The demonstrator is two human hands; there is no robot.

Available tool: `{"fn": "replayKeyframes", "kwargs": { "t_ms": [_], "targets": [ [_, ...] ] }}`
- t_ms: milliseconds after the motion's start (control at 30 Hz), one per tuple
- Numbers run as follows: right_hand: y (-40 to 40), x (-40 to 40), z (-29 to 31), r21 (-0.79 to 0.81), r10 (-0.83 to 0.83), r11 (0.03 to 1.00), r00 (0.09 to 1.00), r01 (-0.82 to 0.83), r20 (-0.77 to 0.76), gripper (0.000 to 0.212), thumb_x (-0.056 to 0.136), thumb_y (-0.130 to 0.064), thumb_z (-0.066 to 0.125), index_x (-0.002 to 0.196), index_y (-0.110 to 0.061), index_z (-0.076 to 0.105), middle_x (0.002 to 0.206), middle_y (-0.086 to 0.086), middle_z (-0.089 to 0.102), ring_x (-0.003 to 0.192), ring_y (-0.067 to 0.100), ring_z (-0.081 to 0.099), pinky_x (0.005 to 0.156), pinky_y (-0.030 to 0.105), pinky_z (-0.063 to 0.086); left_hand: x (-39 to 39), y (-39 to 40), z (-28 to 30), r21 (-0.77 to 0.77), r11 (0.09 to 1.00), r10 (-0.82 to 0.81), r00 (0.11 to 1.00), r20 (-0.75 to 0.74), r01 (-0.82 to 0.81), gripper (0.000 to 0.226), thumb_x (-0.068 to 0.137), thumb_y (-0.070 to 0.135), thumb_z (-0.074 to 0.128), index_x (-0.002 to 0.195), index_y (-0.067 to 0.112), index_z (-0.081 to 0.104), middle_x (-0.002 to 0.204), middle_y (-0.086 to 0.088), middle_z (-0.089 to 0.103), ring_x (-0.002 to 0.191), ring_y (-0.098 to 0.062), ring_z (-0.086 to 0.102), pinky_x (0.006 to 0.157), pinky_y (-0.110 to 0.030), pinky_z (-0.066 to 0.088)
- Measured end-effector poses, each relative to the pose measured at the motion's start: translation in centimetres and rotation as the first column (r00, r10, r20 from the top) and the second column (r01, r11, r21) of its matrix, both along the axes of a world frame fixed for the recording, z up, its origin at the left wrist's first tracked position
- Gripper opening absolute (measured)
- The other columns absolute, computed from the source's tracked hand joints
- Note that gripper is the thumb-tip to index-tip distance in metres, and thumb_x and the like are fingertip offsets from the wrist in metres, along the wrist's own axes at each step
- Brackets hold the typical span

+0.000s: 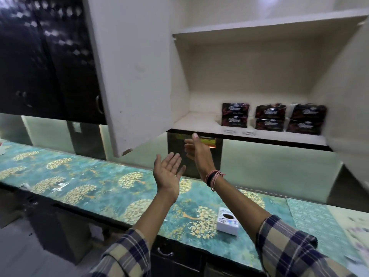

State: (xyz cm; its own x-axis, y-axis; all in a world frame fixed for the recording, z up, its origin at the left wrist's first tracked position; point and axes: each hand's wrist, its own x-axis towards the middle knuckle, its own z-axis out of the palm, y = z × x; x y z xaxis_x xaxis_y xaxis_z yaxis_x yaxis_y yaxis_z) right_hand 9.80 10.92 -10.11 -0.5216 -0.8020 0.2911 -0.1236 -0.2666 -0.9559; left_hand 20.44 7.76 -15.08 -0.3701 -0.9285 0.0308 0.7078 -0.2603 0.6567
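Both my hands are raised in front of an open wall cabinet. My left hand (168, 172) is palm up with straight fingers and holds nothing. My right hand (196, 149) is higher, just below the front edge of the cabinet shelf (199, 121), fingers extended and empty. On that shelf stand several dark soap packs in three stacks of two: a left stack (235, 115), a middle stack (270, 117) and a right stack (306, 119). Both hands are apart from the packs.
The cabinet's white door (131, 72) hangs open on the left, another door (351, 108) on the right. Dark cabinets (46, 56) are further left. Below runs a teal counter (99, 188) with gold tree patterns; a small white box (227, 220) sits on it.
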Motion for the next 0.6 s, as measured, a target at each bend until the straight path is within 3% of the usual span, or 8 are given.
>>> {"fn": "replayKeyframes", "kwargs": {
  "t_ms": [200,333,500,600],
  "targets": [
    [3.8,-10.5,2.4,-0.036,-0.173,0.984,0.981,0.177,0.086,0.057,0.103,-0.054,0.041,0.111,-0.008,0.073,0.109,0.014,0.074,0.108,0.029,0.069,0.093,0.039,0.055,-10.0,0.6,3.9,-0.056,0.981,-0.185,0.983,-0.011,0.184,0.065,0.101,0.056,0.044,0.137,0.005,0.06,0.138,-0.018,0.066,0.13,-0.03,0.062,0.112,-0.051,0.046],
    [4.7,-16.5,5.3,-0.093,-0.289,0.952,0.956,0.293,0.055,0.058,0.102,-0.056,0.041,0.114,-0.007,0.07,0.114,0.015,0.073,0.109,0.029,0.069,0.096,0.043,0.056,-15.8,-1.2,7.5,-0.126,0.958,-0.262,0.965,-0.024,0.257,0.065,0.102,0.055,0.043,0.138,0.004,0.058,0.138,-0.019,0.065,0.129,-0.03,0.062,0.11,-0.051,0.047],
    [3.2,-21.6,9.3,-0.16,-0.406,0.901,0.913,0.404,0.019,0.055,0.104,-0.049,0.043,0.113,-0.001,0.068,0.102,0.013,0.071,0.094,0.026,0.067,0.087,0.042,0.056,-20.7,-5.8,12.2,-0.209,0.934,-0.305,0.951,-0.042,0.29,0.058,0.101,0.055,0.045,0.127,0.007,0.064,0.136,-0.019,0.066,0.128,-0.03,0.063,0.111,-0.051,0.048],
    [0.7,-23.5,11.6,-0.161,-0.462,0.876,0.887,0.455,-0.009,0.054,0.105,-0.044,0.045,0.115,0.006,0.064,0.095,0.013,0.064,0.084,0.023,0.06,0.081,0.04,0.054,-22.4,-9.3,14.0,-0.243,0.925,-0.311,0.949,-0.044,0.291,0.061,0.101,0.055,0.046,0.132,0.005,0.062,0.135,-0.019,0.067,0.128,-0.03,0.064,0.111,-0.051,0.048]
  ]
}}
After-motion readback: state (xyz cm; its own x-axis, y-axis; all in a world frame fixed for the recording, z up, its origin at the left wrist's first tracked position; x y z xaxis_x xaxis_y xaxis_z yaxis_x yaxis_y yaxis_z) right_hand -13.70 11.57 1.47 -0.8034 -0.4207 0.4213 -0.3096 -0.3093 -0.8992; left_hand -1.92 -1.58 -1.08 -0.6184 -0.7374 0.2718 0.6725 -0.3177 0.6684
